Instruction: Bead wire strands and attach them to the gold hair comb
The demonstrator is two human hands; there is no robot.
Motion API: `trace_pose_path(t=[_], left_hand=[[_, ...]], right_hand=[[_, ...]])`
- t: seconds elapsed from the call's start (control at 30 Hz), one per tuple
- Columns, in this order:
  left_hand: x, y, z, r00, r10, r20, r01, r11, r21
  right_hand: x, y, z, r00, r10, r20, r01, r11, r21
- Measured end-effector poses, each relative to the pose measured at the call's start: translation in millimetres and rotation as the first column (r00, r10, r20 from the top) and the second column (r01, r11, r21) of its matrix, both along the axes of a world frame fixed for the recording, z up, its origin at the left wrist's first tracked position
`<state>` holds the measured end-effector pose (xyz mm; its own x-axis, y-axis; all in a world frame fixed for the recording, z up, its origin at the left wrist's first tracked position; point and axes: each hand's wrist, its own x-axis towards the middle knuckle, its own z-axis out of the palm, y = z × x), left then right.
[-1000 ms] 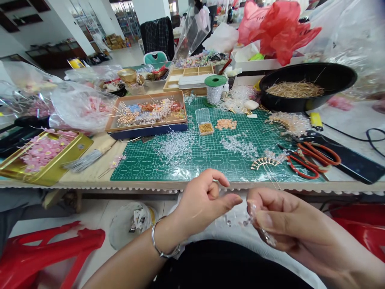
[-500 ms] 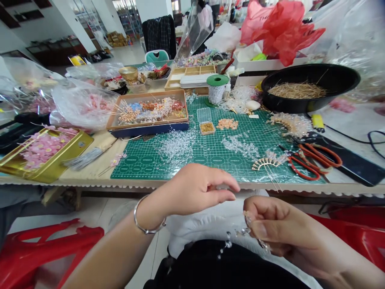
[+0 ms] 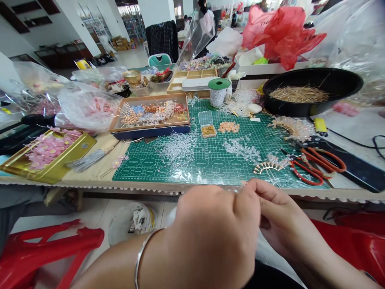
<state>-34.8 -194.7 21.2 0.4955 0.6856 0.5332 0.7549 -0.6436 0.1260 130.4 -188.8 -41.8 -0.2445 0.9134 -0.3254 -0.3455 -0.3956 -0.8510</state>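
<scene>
My left hand (image 3: 216, 233), a silver bangle at its wrist, is turned with its back to me. Its fingers are curled and mostly hidden, so what they grip cannot be made out. My right hand (image 3: 282, 220) is pinched closed beside it, the two touching at thumb and fingertips. Between them just a small peach-and-clear tip of the beaded wire strand (image 3: 243, 183) shows; the rest is behind the hands. On the green cutting mat (image 3: 144, 160) in front lie loose clear beads (image 3: 179, 148), peach flower-shaped pieces (image 3: 228, 127) and a gold comb (image 3: 267, 166).
Red-handled pliers (image 3: 319, 162) and a black phone (image 3: 357, 170) lie at right, below a black basin (image 3: 313, 106). A small box of gold beads (image 3: 208, 130), a green spool (image 3: 218, 84), a tray of beaded sprigs (image 3: 150, 128) and a gold tin (image 3: 69, 154) stand around the mat.
My left hand has come right and nearer the camera, its fingers closing against my right hand. The right hand has risen slightly; the dangling beads are now hidden.
</scene>
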Motion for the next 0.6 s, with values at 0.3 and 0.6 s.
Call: trace_pose_path(t=[0.3, 0.6], left_hand=[[-7.0, -3.6, -41.3, 0.965, -0.240, 0.108, 0.241, 0.971, 0.007], [-7.4, 14.2, -57.5, 0.702, 0.319, 0.637, 0.489, 0.434, -0.757]], right_hand=[[8.0, 1.1, 13.4, 0.991, -0.008, -0.131, -0.001, 0.997, -0.071], [11.0, -6.7, 18.7, 0.960, 0.132, -0.247, -0.170, 0.975, -0.143]])
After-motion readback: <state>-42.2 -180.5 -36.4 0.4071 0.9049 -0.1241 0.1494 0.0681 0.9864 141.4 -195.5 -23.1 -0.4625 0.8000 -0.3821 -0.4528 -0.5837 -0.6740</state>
